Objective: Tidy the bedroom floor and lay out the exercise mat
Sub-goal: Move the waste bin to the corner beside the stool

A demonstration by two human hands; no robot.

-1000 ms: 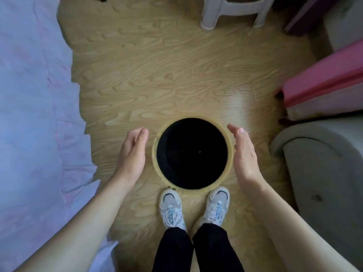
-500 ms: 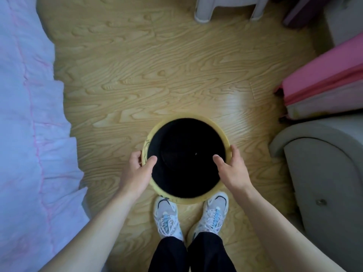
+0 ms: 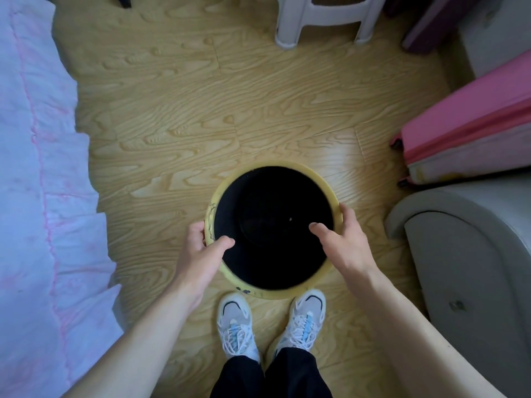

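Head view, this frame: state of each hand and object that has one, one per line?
Left hand: gripping the bin rim.
Right hand: gripping the opposite rim.
Round yellow bin: upright, open, dark inside, contents unclear.
Pink suitcase: closed, lying down.
White stool: upright.

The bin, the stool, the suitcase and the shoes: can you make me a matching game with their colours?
Things:
1. bin rim
2. stool
3. suitcase
4. laces on the shoes

Colours:
A. pink
B. white and blue
C. yellow
D. white

Pairs: 1-C, 2-D, 3-A, 4-B

The left hand and right hand each grip the bin's rim.
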